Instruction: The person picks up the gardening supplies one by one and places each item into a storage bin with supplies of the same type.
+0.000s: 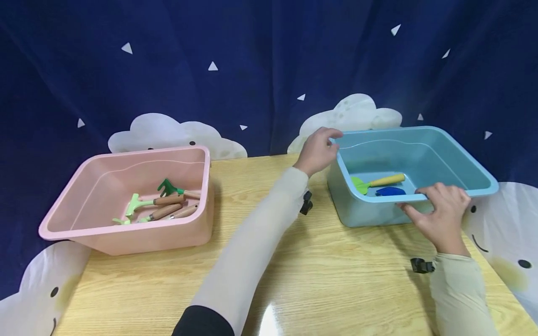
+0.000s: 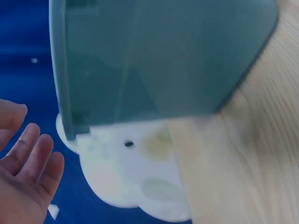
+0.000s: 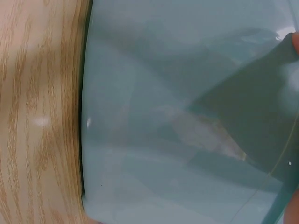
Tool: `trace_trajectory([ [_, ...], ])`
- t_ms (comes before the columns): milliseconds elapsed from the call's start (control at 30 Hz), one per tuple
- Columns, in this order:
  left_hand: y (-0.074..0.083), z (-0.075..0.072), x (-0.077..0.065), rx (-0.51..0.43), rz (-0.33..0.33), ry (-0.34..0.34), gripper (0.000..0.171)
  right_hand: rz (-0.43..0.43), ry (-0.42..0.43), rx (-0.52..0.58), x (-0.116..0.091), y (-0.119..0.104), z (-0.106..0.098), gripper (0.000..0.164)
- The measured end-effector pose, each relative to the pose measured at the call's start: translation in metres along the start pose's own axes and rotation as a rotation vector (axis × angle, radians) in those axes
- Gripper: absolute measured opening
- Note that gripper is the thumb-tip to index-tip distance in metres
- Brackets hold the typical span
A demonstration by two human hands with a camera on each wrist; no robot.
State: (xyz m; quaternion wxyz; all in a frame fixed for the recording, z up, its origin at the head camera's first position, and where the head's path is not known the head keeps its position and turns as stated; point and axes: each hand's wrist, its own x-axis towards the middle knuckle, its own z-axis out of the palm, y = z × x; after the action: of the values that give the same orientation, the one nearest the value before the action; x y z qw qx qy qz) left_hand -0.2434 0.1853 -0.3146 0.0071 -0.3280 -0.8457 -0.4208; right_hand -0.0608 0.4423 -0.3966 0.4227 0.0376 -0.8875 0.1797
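A light blue tub [image 1: 365, 212] stands at the right of the table. In it lie a toy shovel with a green blade and yellow handle [image 1: 387, 180] and a dark blue piece [image 1: 391, 191], partly hidden by the front wall. My right hand [image 1: 443, 214] holds the tub's front rim, fingers over the top and thumb outside. My left hand [image 1: 318, 150] is beside the back left corner, its fingers loosely bent; in the left wrist view a gap shows between the fingers [image 2: 35, 161] and the tub's wall [image 2: 154, 60].
A pink tub [image 1: 168, 233] stands at the left of the table [image 1: 328, 275]. It holds several toy garden tools with wooden handles, among them a dark green rake [image 1: 168, 187] and a light green tool [image 1: 133, 204]. A dark blue curtain [image 1: 244, 42] hangs behind.
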Motion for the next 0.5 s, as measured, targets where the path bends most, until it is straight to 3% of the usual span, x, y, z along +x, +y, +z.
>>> trace_trajectory([
  [233,-0.031,-0.007,-0.009,-0.018,-0.083,0.085,0.031,-0.009,0.02,-0.012,0.0,0.004,0.001,0.082],
  [500,-0.051,-0.01,-0.025,-0.05,-0.137,0.077,0.031,-0.013,0.039,-0.002,0.0,0.002,0.003,0.081],
])
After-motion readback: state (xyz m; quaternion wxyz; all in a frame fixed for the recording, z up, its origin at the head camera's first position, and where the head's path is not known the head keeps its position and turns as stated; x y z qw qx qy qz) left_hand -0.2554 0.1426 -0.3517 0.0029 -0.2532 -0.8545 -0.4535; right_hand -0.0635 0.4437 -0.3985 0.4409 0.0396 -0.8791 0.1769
